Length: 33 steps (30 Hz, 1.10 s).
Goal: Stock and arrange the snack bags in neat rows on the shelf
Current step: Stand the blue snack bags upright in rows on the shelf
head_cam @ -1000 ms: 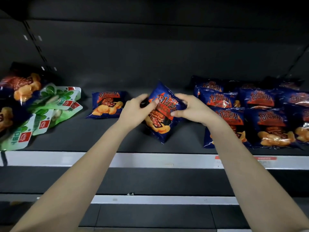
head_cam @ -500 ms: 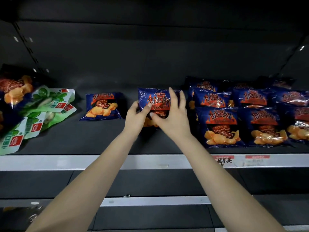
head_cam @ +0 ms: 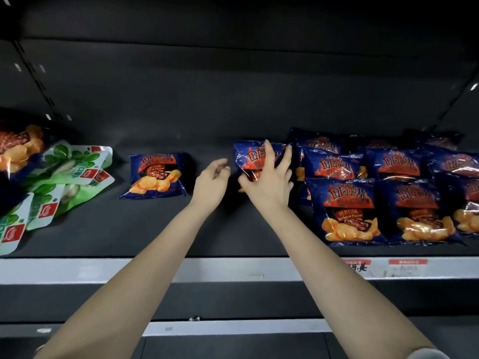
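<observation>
Both your bare arms reach forward and up, hands close together.

Your right hand [head_cam: 269, 183] is spread flat, palm forward, fingers [head_cam: 268, 154] splayed and pointing upward, pressed against what lies ahead of it. Your left hand [head_cam: 211, 183] hangs just beside it, apart, loosely cupped with fingers curled and gripping nothing. Both forearms are bare and run in from the lower corners.
</observation>
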Available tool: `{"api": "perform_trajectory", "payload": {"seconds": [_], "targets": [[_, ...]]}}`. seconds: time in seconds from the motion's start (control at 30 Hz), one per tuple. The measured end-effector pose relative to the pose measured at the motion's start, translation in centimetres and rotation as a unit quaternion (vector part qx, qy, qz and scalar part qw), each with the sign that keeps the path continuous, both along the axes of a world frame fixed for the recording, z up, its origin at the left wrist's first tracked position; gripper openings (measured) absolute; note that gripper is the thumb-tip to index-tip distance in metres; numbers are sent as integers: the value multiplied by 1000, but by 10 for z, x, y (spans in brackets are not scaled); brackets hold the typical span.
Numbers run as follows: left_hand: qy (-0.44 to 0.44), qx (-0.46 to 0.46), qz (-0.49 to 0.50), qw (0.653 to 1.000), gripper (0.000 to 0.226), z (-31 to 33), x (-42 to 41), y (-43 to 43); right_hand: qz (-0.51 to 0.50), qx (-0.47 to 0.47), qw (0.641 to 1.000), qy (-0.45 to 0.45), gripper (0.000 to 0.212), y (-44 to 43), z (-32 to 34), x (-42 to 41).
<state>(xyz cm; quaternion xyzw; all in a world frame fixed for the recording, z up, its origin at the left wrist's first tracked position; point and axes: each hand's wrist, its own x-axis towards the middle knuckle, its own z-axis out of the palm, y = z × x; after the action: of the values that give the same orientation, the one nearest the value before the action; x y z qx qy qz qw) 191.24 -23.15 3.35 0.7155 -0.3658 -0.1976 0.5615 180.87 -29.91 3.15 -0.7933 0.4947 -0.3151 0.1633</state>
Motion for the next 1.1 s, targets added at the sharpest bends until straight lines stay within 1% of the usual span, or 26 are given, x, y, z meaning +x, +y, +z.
{"api": "perform_trajectory", "payload": {"seconds": [0.17, 0.23, 0.33, 0.5, 0.7, 0.8, 1.0, 1.1], "targets": [[-138, 86, -4, 987, 42, -17, 16, -12, -41, -2, 999, 25, 90, -25, -6, 10], [-172, 111, -6, 979, 44, -19, 21, -16, -44, 1, 998, 42, 90, -33, -9, 13], [-175, 128, -17, 976, 45, -18, 24, -26, -46, -7, 997, 59, 88, -40, -12, 17], [-178, 98, 1, 979, 44, -13, 19, -38, -43, -10, 997, 69, 86, -48, -15, 26], [-201, 81, 22, 976, 42, -26, 14, -35, -34, 16, 995, 92, 102, -52, -22, 35], [-235, 67, 36, 969, 42, -25, 17, -32, -43, 18, 994, 99, 104, -53, -26, 36], [-290, 111, 18, 950, 40, -29, 18, -31, -62, 14, 993, 103, 108, -57, -28, 37], [-307, 128, 7, 943, 39, -31, 18, -31, -65, -3, 992, 105, 108, -58, -31, 35]]}}
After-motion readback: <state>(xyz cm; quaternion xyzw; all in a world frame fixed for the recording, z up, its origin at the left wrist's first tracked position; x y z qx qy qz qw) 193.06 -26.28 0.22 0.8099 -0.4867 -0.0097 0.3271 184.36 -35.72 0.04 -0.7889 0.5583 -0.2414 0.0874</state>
